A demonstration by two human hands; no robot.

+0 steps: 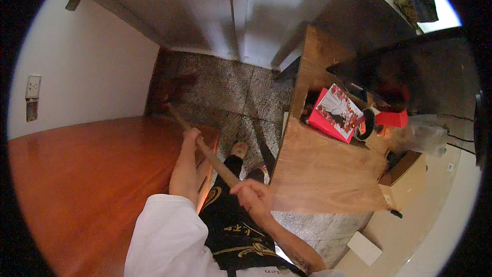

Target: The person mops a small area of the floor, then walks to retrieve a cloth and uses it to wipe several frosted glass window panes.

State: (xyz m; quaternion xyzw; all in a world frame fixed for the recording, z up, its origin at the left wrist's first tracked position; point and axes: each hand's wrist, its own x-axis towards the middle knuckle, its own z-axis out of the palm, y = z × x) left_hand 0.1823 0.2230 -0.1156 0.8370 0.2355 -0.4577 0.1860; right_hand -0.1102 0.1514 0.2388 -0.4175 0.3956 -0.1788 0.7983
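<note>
A long wooden pole slants from my body down toward the dark floor corner at the upper left. Around its middle, my left hand is closed, with the arm reaching over the edge of a reddish-brown wooden surface. Nearer to me, my right hand grips the same pole close to its upper end. The pole's far end is blurred in the shadow, so what it bears or touches there cannot be told.
Speckled floor tiles lie between the reddish wooden surface and a wood-grain desk. On the desk are a red-and-white illustrated card, a cardboard box and a clear plastic bag. Pale panels stand beyond.
</note>
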